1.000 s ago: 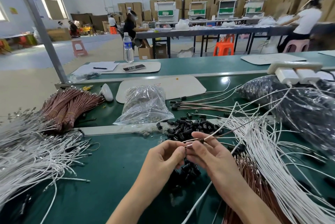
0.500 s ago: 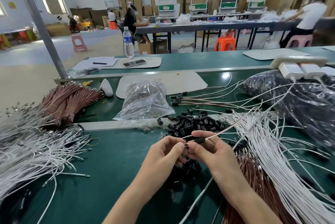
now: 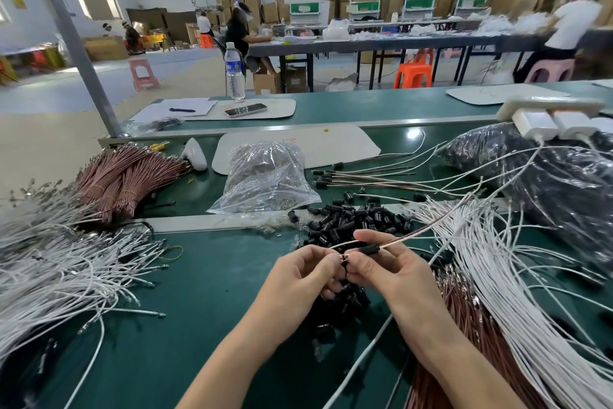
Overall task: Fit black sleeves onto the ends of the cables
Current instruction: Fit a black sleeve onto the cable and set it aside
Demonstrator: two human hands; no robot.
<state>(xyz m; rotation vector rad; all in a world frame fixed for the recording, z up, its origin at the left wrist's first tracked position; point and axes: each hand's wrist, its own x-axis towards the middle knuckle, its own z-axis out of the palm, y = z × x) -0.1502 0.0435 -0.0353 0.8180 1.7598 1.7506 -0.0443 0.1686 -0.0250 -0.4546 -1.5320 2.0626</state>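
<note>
Insp: Right, hands first. State of the L hand (image 3: 298, 272)?
Asst: Fingers curled in, thumb + forefinger pinching the metal tip of a brown cable (image 3: 414, 234). Narrow grip.
Insp: And the R hand (image 3: 391, 272)?
Asst: Same cable, pinched just beside the L fingertips, remaining fingers curled under. Tips of both hands nearly touching.
Insp: Where's the black sleeve (image 3: 368, 249)?
Asst: On the cable, between R thumb + forefinger, just back from the tip. Cannot tell whether it's fully seated over the connector.
Insp: Stock?
Asst: Heap of loose sleeves (image 3: 358, 216) just beyond the fingertips, more under the palms. White cables (image 3: 497, 276) fan out to the right of the R fingers. A second white heap (image 3: 49, 269) lies well left of the L fingers. Sleeved cables (image 3: 365, 176) lie further beyond the fingertips, beside a clear bag (image 3: 265, 176). All on the green bench (image 3: 199, 292).
</note>
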